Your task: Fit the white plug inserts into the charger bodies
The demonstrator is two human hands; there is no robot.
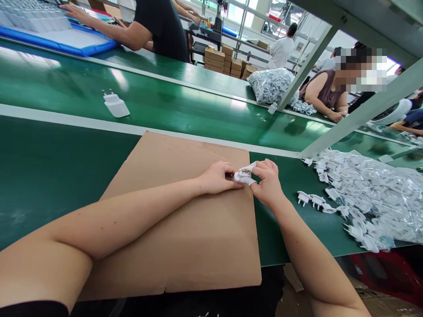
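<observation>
My left hand (216,178) is closed on one side of a small white plug piece (243,177), low over the cardboard sheet (185,237). My right hand (267,182), with white coverings on its thumb and index fingertip, pinches the same piece from the other side near the sheet's right edge. A bit of metal shows on the piece; my fingers hide much of it. Right of my hands, several loose white plug pieces (310,199) with pins lie on the green table (271,233), beside a clear bag of many more (383,193).
A white charger (116,105) lies on the green conveyor belt (185,119) ahead. A slanted metal post (360,105) rises at the right. Across the belt are a blue tray (89,49), a full clear bag (269,84) and co-workers (161,28).
</observation>
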